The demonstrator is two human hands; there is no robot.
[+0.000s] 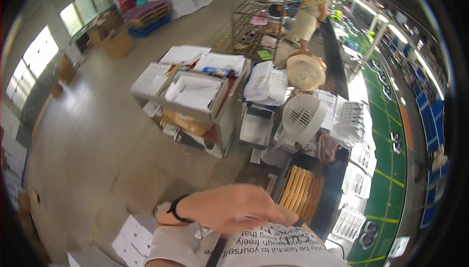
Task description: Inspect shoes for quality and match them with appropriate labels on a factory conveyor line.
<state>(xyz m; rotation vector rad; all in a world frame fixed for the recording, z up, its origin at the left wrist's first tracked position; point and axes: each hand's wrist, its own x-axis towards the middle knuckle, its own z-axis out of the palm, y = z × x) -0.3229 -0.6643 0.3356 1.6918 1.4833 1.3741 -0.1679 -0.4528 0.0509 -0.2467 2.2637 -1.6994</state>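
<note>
My left hand (239,208) reaches across in front of my chest, with a black band (180,209) round its wrist. Motion blurs the hand, and its fingers bend down toward the right, close to my white printed shirt (264,245). A small pale spot shows under the hand, too smeared to name. Whether the fingers hold anything is hidden. I cannot see my right hand. Just past the fingertips is a wooden slatted stool seat (301,193).
A cart (227,135) carries an open box of papers (193,92). Beside it stand a white fan (304,115) and a straw hat (306,71). A green conveyor (388,169) with white trays (349,222) runs along the right. Another person (310,13) stands farther back. Cartons (132,240) lie lower left.
</note>
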